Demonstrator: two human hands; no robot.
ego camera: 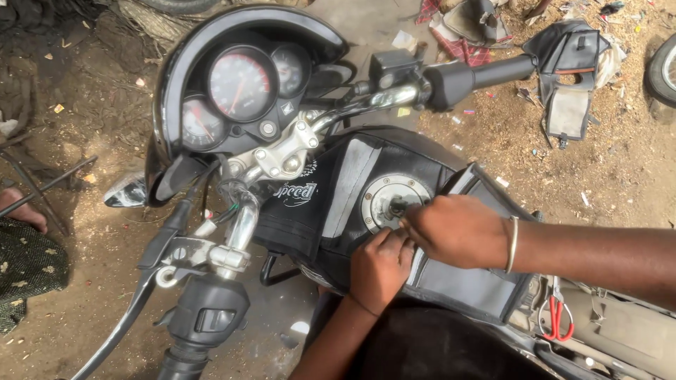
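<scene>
A black motorcycle stands below me, its tank wrapped in a black tank cover (331, 197). A round silver fuel cap (391, 199) shows through the cover's opening. My right hand (454, 231), with a metal bangle on the wrist, reaches in from the right, its fingertips pinched on something small at the cap's centre. My left hand (379, 267) comes up from below and presses on the cover just under the cap, fingers curled against the edge of the opening.
The instrument cluster (236, 88) and handlebar (422, 84) lie ahead, the left grip and lever (201, 317) near me. Red-handled scissors (558, 317) rest on the frame at right. Bags and rags (563, 70) litter the dirt ground. Another person's foot (21, 211) is at left.
</scene>
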